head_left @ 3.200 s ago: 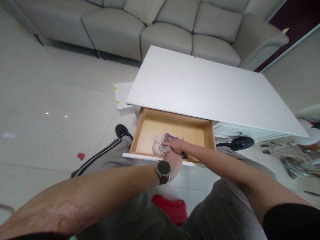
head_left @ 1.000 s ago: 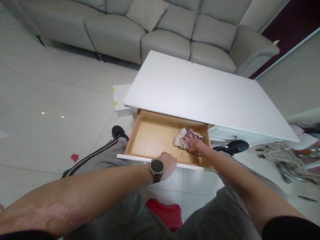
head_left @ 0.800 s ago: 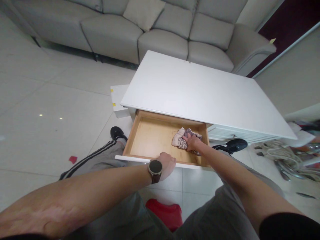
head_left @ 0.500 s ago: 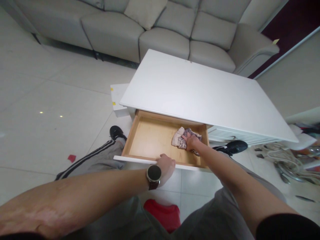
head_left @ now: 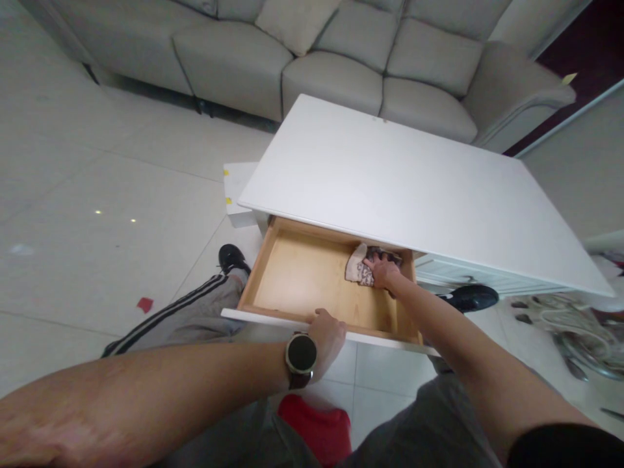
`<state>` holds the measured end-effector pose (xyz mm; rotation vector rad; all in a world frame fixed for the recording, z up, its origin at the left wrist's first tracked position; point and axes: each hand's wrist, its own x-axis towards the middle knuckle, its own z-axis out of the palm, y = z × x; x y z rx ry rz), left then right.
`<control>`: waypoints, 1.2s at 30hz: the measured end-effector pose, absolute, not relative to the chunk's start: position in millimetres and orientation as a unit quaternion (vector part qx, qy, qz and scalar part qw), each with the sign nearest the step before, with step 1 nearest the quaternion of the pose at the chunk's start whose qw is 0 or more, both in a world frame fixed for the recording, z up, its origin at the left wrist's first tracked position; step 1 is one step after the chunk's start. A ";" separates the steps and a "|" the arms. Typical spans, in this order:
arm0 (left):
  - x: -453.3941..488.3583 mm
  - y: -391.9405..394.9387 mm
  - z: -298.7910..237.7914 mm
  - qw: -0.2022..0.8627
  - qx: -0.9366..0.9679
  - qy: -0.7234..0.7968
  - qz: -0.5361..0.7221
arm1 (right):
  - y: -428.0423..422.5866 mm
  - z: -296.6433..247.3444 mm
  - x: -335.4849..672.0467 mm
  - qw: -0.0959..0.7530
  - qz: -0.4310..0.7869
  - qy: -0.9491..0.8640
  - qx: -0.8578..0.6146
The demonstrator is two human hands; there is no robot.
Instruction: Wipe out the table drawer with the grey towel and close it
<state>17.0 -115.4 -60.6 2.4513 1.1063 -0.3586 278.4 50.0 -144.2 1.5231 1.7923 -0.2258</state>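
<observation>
A wooden drawer (head_left: 292, 276) stands pulled out from under a white coffee table (head_left: 390, 182). My left hand (head_left: 329, 335), with a watch on its wrist, grips the drawer's white front edge. My right hand (head_left: 384, 270) reaches into the drawer's far right corner and presses down on a crumpled patterned cloth (head_left: 358, 268). Its fingers are curled over the cloth. The far end of the cloth is hidden under the tabletop.
A grey sofa (head_left: 341, 58) runs along the back. A white box (head_left: 236, 192) lies on the tiled floor left of the table. A red object (head_left: 316, 432) sits between my knees. Cables and clutter (head_left: 575, 325) lie at the right. My shoes (head_left: 231, 257) rest by the drawer.
My right hand has pushed the cloth from the drawer's front middle to the right, then back into the far right corner. My left hand stays on the drawer front.
</observation>
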 end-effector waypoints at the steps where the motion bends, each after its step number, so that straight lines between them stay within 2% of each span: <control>1: 17.6 -115.3 -56.4 0.188 0.878 0.415 -0.145 | 51.2 -143.4 278.0 0.377 -0.092 0.699 0.600; 3: 18.6 -114.2 -47.3 0.158 0.871 0.435 -0.163 | 53.2 -141.2 276.8 0.372 -0.099 0.697 0.605; 12: 18.1 -101.7 -19.1 0.147 0.887 0.376 -0.223 | 49.4 -139.2 273.6 0.346 -0.089 0.699 0.619; 19: 17.8 -100.3 -29.3 0.187 0.885 0.376 -0.201 | 47.7 -136.6 283.1 0.320 -0.115 0.724 0.600; 28: 16.6 -104.4 -36.9 0.187 0.880 0.399 -0.176 | 55.6 -133.6 317.4 0.266 -0.130 0.814 0.499; 36: 16.3 -105.3 -38.9 0.186 0.888 0.383 -0.173 | 54.6 -139.7 314.4 0.255 -0.140 0.807 0.513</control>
